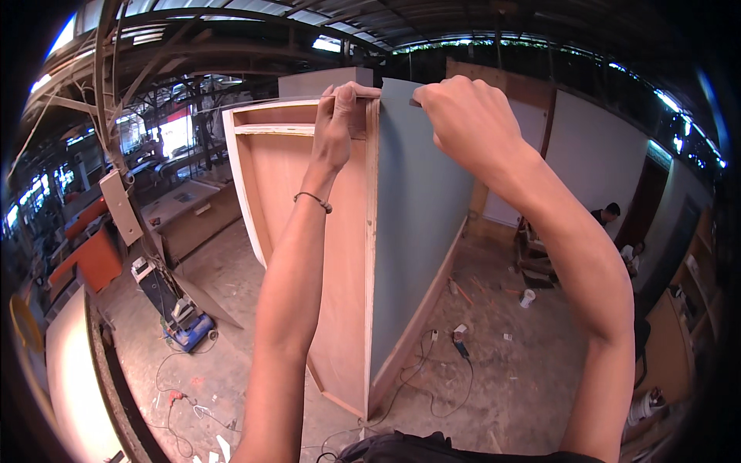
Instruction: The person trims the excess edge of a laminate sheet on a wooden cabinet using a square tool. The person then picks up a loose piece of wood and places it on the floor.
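A tall plywood cabinet (343, 231) stands before me, its open-framed face on the left and a grey-blue panel (421, 185) covering its right side. My left hand (340, 116) is at the top by the front corner, one finger stretched right along the edge, the others curled. A thin strip (270, 101) runs leftward from it and seems pinched in its fingers. My right hand (472, 112) is closed at the top of the grey-blue panel. A small dark edge shows at its fingertips; what it grips is mostly hidden.
A corded power tool (461, 347) lies on the floor right of the cabinet, its cable winding near the base. A blue machine (189, 332) and more cords are at left. A white cup (527, 298) stands farther right. Two people sit at the far right. A pale curved board (73, 370) is near left.
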{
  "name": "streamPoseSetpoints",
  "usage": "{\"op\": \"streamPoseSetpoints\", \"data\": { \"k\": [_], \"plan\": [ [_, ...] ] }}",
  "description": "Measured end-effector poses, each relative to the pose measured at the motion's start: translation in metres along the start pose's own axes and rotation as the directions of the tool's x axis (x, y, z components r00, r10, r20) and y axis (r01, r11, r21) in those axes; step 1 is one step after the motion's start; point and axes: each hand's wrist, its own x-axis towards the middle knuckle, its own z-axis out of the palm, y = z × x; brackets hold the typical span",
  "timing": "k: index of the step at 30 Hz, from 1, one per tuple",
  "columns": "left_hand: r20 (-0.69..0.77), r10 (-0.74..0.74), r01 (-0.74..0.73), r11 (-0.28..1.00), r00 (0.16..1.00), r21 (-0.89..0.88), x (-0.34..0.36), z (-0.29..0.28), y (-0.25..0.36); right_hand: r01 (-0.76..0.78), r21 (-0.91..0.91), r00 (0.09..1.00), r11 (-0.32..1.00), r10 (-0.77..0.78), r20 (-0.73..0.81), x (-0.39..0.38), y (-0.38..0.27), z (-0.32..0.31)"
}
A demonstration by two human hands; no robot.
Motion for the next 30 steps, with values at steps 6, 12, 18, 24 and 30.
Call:
{"op": "streamPoseSetpoints", "data": {
  "k": [6, 12, 18, 24, 30],
  "plan": [
    [-0.047, -0.014, 0.01, 0.996, 0.999, -0.083, 0.0, 0.002, 0.0, 0.001, -0.021, 1.0, 1.0, -0.002, -0.02, 0.002, -0.004, 0.0],
    [-0.023, -0.046, 0.042, 0.987, 0.999, -0.157, -0.003, 0.002, 0.003, 0.02, -0.054, 0.999, 0.998, -0.022, -0.025, 0.001, -0.006, 0.001],
    [0.001, -0.055, 0.055, 0.987, 0.998, -0.151, -0.004, -0.001, 0.001, 0.032, -0.069, 0.998, 0.997, -0.036, -0.052, 0.0, -0.006, 0.003],
    [-0.023, 0.011, -0.013, 0.994, 1.0, -0.11, -0.002, 0.002, -0.002, 0.025, -0.094, 0.996, 0.995, -0.032, -0.081, -0.001, -0.008, 0.005],
    [-0.117, 0.13, -0.115, 0.985, 0.985, 0.129, -0.001, 0.0, -0.008, -0.032, -0.137, 0.999, 0.99, 0.035, 0.021, 0.001, -0.015, 0.003]
  ]
}}
